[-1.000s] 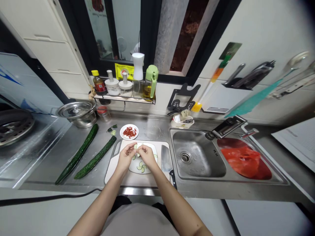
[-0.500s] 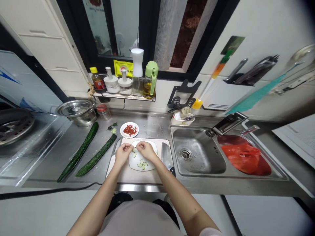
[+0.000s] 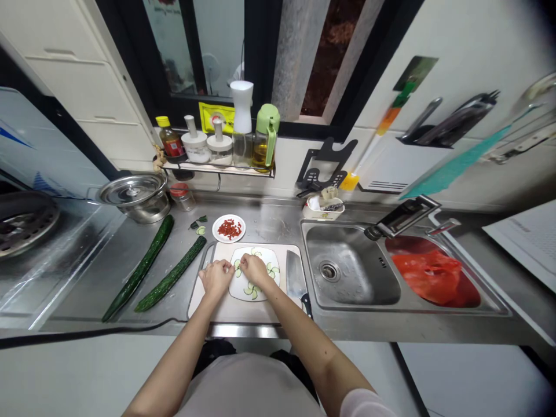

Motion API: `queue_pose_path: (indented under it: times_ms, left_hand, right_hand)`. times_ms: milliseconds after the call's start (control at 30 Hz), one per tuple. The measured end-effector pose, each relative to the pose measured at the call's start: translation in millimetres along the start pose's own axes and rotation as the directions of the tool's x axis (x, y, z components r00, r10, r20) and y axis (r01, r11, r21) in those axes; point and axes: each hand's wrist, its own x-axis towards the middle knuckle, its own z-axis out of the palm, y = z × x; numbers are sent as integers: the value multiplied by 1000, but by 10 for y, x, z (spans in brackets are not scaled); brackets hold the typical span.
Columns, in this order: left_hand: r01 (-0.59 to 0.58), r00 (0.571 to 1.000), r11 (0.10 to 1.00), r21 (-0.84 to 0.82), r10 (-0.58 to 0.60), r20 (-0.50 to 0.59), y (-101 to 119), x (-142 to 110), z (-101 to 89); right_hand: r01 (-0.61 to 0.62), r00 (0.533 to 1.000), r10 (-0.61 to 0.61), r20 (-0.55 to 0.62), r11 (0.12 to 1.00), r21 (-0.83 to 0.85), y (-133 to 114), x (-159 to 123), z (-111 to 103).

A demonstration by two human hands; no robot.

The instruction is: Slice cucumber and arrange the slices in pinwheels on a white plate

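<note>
On a pale cutting board (image 3: pixel 221 313) lies a white squarish plate (image 3: pixel 237 291). Thin cucumber slices (image 3: pixel 252 291) form pinwheel-like clusters near its edges. My left hand (image 3: pixel 216 277) is at the plate's left edge, thumb and forefinger pinched beside the left cluster (image 3: pixel 237 267). Over the plate, my right hand (image 3: pixel 254 270) has its fingers closed by the same cluster. Whatever lies between the fingertips is too small to make out. A cleaver (image 3: pixel 295 272) with a black handle rests on the board's right side. Behind the board stands a small white dish (image 3: pixel 215 236) of red bits (image 3: pixel 230 229).
Two whole cucumbers (image 3: pixel 139 269) lie left of the board, near a few cucumber scraps (image 3: pixel 200 229). A lidded steel pot (image 3: pixel 147 208) and red-topped jar (image 3: pixel 183 198) stand behind. The sink (image 3: pixel 351 272) is at right, with a red plastic bag (image 3: pixel 428 277) in its second basin.
My hands have come down slightly towards the left cluster, and the left fingers have spread a little. More of the plate's right-hand slices and the cleaver handle now show.
</note>
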Motion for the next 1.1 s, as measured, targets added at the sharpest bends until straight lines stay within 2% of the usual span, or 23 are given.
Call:
queue_pose_path:
  times_ms: [567, 1100]
  left_hand:
    - [-49, 998, 995, 89, 53, -39, 8, -22, 68]
    - [-202, 971, 966, 160, 220, -98, -34, -87, 175]
  right_hand:
    - [29, 1000, -28, 6, 988, -155, -25, 9, 87]
    - [13, 1000, -13, 1, 974, -224, -27, -27, 126]
